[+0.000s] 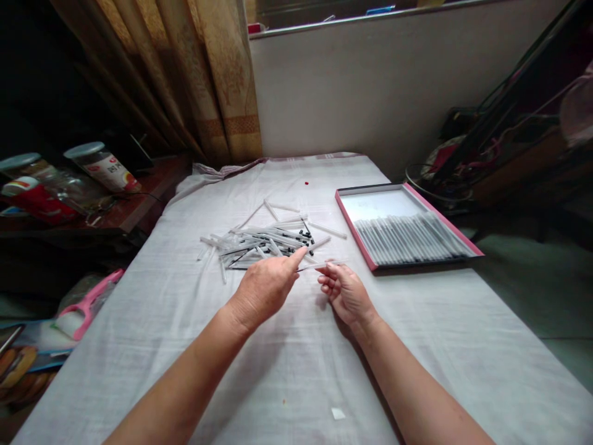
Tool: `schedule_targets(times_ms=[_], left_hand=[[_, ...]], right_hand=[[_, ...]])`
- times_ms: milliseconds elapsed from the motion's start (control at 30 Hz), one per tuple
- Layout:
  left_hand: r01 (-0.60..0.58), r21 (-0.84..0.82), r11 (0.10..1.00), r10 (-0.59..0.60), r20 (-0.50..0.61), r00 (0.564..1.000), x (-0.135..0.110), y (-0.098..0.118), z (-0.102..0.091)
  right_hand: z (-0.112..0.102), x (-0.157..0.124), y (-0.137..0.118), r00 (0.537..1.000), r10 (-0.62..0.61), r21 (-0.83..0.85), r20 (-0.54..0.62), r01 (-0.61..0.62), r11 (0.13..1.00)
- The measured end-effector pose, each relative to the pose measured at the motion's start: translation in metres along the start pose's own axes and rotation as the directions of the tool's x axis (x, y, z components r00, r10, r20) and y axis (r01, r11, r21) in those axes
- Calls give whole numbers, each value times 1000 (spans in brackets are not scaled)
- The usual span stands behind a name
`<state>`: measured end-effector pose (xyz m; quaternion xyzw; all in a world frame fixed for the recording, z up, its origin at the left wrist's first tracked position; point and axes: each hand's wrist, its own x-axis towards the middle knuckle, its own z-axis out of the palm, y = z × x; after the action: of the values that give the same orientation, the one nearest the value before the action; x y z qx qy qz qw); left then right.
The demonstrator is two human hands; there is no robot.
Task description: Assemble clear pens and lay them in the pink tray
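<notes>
My left hand [270, 284] is closed beside the pile, its index finger stretched forward. It grips the end of a thin pen refill [306, 268], though its fingertips are partly hidden. Across from it, my right hand [345, 292] pinches a clear pen barrel [334, 262] between thumb and index finger, the other fingers curled. Refill and barrel lie nearly in line between the hands; whether one is inside the other I cannot tell. Just behind my left hand is a loose pile of clear pen barrels [252, 238], with dark refills and small black plugs [306, 234] among them.
At the right, a shallow pink-edged box [362, 241] holds a row of pens [412, 238]. A tiny red piece [306, 183] lies farther back, and a white scrap [338, 413] near the front. Jars [104, 167] stand on a side cabinet at left, near pink-handled scissors [90, 304].
</notes>
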<state>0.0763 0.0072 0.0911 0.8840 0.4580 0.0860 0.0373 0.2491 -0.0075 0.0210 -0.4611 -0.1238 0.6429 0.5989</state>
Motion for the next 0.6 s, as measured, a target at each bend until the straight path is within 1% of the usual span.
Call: schedule_targets(times_ms=[67, 133, 200, 267, 300, 367, 433, 533, 600], left_hand=[[-28, -82, 996, 26, -15, 1000, 1, -2, -12], [-37, -185, 982, 29, -44, 999, 1, -6, -19], [-19, -288, 958, 0, -64, 998, -1, -10, -19], [44, -336, 941, -66, -56, 996, -7, -13, -12], [90, -324, 942, -107, -35, 994, -11, -13, -6], [166, -248, 954, -162, 37, 986, -20, -11, 8], [191, -161, 968, -173, 120, 978, -29, -6, 23], [221, -53, 974, -211, 146, 966, -35, 1, 42], [247, -7, 969, -244, 146, 959, -35, 2, 50]], right_hand=[[-1, 0, -2, 1000, 15, 23, -11, -15, 1000], [-1, 1, -3, 1000, 20, 34, -18, -19, 999], [-1, 1, -3, 999, 17, 30, -29, -16, 999], [-1, 1, -3, 999, -14, 5, -50, 15, 1000], [-1, 1, -3, 997, -49, -17, -63, 48, 999], [-2, 3, -3, 986, -142, -76, -84, 136, 988], [-4, 5, -3, 971, -217, -125, -99, 204, 971], [-7, 8, -3, 965, -237, -150, -115, 219, 964], [-8, 10, -3, 966, -231, -151, -115, 213, 965]])
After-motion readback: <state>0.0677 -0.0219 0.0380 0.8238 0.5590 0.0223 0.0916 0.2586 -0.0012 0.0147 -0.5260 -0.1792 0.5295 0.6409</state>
